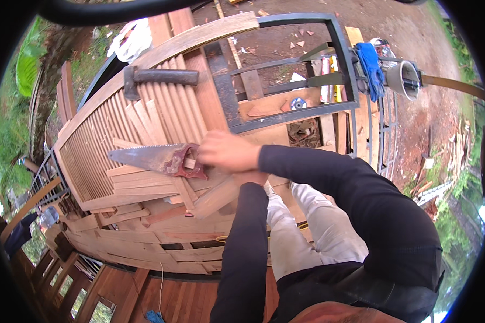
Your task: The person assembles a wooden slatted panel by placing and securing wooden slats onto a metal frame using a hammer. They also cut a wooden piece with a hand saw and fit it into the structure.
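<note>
A handsaw [145, 159] with a worn grey blade and a dark red handle lies on a slatted wooden panel [102, 145], teeth toward the far side. A strip of wood shows through its handle opening. Right beside that handle is my right hand [229, 151], its fingers curled closed; what they hold, if anything, is hidden. My left hand [251, 177] is just below it, mostly covered by the right, and its fingers do not show. Beyond the saw, a dark hammer [167, 76] rests across the slats. Loose wooden strips [140, 181] lie around the blade.
A dark metal frame [302, 114] borders the panel on the right, with a cutting disc [298, 103] on a board inside it. Blue gloves [369, 70] and a grey bucket-like container [402, 80] are farther right. Planks [145, 242] spread below the panel; a white bag [132, 41] sits behind.
</note>
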A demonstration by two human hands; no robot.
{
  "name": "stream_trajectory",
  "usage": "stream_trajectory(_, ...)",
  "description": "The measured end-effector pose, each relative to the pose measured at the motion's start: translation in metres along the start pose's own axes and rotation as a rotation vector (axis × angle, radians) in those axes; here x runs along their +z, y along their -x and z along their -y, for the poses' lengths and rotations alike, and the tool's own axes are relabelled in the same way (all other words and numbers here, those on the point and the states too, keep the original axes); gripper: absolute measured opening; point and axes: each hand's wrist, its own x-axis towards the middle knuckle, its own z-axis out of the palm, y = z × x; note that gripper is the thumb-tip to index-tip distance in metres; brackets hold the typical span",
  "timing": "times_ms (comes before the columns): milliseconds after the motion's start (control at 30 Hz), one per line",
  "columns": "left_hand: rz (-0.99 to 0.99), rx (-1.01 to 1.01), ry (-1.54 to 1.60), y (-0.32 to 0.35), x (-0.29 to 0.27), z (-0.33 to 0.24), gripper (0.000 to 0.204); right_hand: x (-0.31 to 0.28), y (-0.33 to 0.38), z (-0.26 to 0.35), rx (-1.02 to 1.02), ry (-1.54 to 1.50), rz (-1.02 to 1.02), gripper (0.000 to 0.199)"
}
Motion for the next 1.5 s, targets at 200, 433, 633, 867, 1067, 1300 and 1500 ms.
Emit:
stream_trajectory(200, 0.047, -0.063, 0.161, -0.015, -0.032, -0.009, 0.035, -0.098, 0.197, -0.111, 1.023, 0.324, 0.108, 0.018)
stream_trajectory(433, 0.011, -0.041, 0.166, -0.015, -0.029, -0.008, 0.034, -0.117, 0.213, -0.138, 1.38, 0.362, 0.308, 0.042)
stream_trajectory(633, 0.084, -0.043, 0.15, -0.018, -0.038, -0.012, 0.032, -0.116, 0.221, -0.136, 1.268, 0.421, 0.275, 0.038)
stream_trajectory(867, 0.207, -0.052, 0.154, -0.019, -0.038, -0.008, 0.031, -0.12, 0.211, -0.134, 1.246, 0.427, 0.308, 0.037)
stream_trajectory(1067, 0.099, -0.015, 0.2, -0.019, -0.036, -0.003, 0.036, -0.113, 0.214, -0.14, 1.261, 0.442, 0.358, 0.038)
stream_trajectory(1300, 0.013, -0.052, 0.254, -0.02, -0.032, -0.003, 0.038, -0.123, 0.192, -0.176, 0.956, 0.44, 0.952, 0.03)
stream_trajectory(1500, -0.016, -0.085, 0.268, -0.014, -0.028, -0.003, 0.039, -0.203, 0.052, -0.211, 0.467, 0.44, 1.141, 0.024)
